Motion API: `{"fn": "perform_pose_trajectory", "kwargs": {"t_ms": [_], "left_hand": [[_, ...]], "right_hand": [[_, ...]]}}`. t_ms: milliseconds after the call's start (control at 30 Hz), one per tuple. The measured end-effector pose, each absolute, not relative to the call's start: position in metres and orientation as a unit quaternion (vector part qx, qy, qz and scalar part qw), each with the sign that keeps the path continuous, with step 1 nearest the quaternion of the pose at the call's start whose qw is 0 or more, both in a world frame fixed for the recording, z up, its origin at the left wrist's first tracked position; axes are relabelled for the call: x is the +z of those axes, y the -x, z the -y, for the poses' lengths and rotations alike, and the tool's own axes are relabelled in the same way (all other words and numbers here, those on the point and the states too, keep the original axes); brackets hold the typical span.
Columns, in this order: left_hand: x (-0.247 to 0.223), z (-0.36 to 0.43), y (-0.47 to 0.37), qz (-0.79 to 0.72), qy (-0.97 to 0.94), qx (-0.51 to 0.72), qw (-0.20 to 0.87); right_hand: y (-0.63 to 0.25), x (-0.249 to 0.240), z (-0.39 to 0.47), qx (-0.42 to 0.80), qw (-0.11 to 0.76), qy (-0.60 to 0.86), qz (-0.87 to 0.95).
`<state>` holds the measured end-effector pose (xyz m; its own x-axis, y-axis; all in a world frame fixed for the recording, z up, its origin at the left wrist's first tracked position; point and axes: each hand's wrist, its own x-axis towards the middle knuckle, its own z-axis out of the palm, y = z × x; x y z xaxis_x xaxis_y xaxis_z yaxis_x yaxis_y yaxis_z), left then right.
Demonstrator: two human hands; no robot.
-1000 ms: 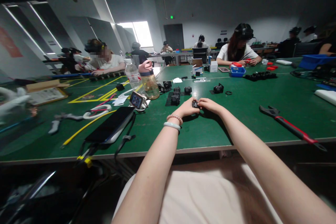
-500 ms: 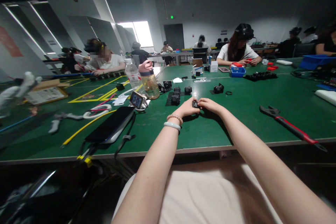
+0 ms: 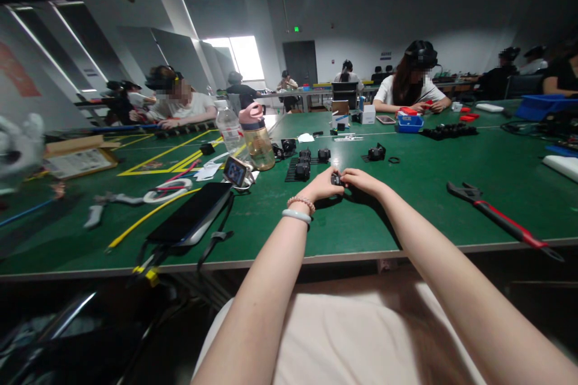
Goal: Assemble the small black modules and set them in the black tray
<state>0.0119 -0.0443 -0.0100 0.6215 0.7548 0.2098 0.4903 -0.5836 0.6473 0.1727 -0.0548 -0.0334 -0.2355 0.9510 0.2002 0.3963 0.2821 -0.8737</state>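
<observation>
Low over the green table (image 3: 280, 222), my left hand (image 3: 321, 185) is closed around a small black part (image 3: 336, 180), most of it hidden by the fingers. My right hand (image 3: 362, 180) pinches at the right side of the same part, thumb and fingertips meeting there. Beyond the left hand lie several black blocky pieces with thin prongs (image 3: 301, 165). Another black piece (image 3: 374, 153) and a small black ring (image 3: 394, 160) rest past the right hand.
Pliers with red-black handles (image 3: 501, 219) lie right. Left are a black phone-like device (image 3: 192, 215), a yellow cable (image 3: 149, 219), a pink-lidded bottle (image 3: 258, 144) and a small screen (image 3: 235, 172). A co-worker's gloved hand (image 3: 20, 150) is at the far left; others sit across.
Both my hands stay almost in place around the small black part. At the far left, the co-worker's gloved hand has shifted toward the picture's edge.
</observation>
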Motion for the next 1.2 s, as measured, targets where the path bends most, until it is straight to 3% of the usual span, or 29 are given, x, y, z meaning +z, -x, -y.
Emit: {"fn": "perform_pose_trajectory", "kwargs": {"t_ms": [1200], "left_hand": [[-0.0115,0.0416,-0.0116,-0.352,-0.87,0.232,0.257]], "right_hand": [[-0.1741,-0.0363,0.0517,0.355,0.387,0.472,0.708]]}}
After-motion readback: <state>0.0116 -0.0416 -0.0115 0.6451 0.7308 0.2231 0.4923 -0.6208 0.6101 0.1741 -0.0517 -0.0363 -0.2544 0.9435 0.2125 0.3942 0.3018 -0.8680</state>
